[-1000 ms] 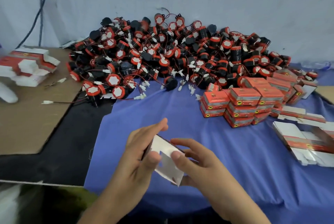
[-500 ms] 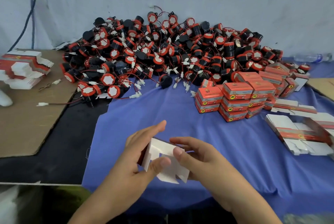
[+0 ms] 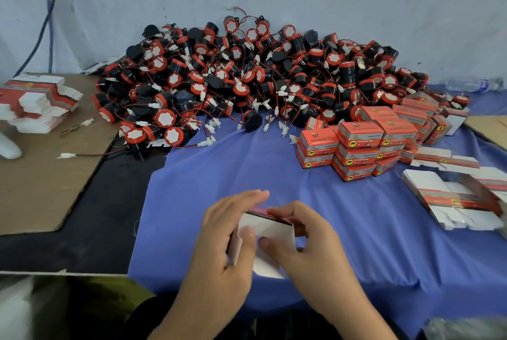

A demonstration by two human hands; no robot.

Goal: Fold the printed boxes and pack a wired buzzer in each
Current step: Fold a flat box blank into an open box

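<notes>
A: Head view, only one. Both hands are low and centre on one half-folded box (image 3: 271,230). The left hand (image 3: 227,232) curls round its left edge, thumb pressed on the white inner face. The right hand (image 3: 301,243) pinches the right side, thumb on a white flap.

B: Is the box lying down?

A: No, it's held between the two hands, just above the blue surface (image 3: 356,243). I can't see a buzzer in it.

B: Risks?

A: The card looks thin. If the thumbs push too hard, a panel probably creases off its score line or a flap tears. A flap tucked the wrong side means the box won't close.

B: Beyond that?

A: The buzzers (image 3: 247,79) are heaped well beyond the hands with their wires tangled, so pulling one likely drags others along. The finished boxes (image 3: 356,145) sit beyond the right hand, with flat blanks (image 3: 452,194) out to its right. A wide reach could topple the stack.
</notes>
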